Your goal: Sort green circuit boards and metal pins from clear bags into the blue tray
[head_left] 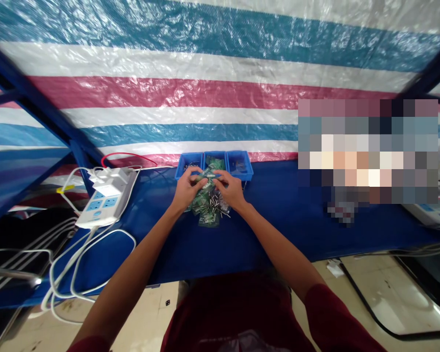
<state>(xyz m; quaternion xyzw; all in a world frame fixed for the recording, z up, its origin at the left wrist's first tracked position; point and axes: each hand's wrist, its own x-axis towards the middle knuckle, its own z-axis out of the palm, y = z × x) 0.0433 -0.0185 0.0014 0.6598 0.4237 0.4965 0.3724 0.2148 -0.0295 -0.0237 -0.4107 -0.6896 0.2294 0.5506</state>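
Observation:
My left hand point(187, 189) and my right hand point(231, 188) meet over the middle of the blue table, fingers pinched on a small greenish clear plastic bag point(208, 174). What the bag holds is too small to make out. Below the hands lies a heap of similar green bags point(207, 217) with small metal parts inside. Loose metal screws or pins point(215, 201) are piled beside my right hand. Just behind stand three joined blue bins: the left bin point(179, 164) contains small metal pieces, the middle bin point(215, 152) green bags, the right bin point(250, 168) small clear items.
A white power strip point(99, 210) with plugged-in adapters sits at the left, its white cables point(77, 254) looping over the table edge. A striped plastic sheet point(190, 93) hangs behind the blue table point(278, 220). A pixelated area covers the right side.

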